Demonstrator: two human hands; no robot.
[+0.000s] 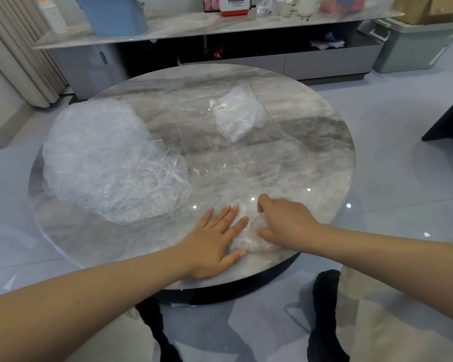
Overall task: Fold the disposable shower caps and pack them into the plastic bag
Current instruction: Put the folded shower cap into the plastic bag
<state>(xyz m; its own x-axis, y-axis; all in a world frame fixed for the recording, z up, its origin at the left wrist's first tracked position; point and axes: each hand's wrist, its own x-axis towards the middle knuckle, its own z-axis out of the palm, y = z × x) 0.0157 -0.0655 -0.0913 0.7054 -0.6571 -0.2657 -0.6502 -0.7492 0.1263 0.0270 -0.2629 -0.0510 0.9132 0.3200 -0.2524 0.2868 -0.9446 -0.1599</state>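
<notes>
Round marble table [311, 163], clear plastic bag [228, 142] holding folded caps [237, 118], left hand [209, 244] flat and right hand [285, 223] curled on a cap [249, 236]

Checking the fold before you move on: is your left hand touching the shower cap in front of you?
Touching. In the head view the left hand lies flat with straight fingers pressing on the near edge of the shower cap, no gap between them.
</notes>
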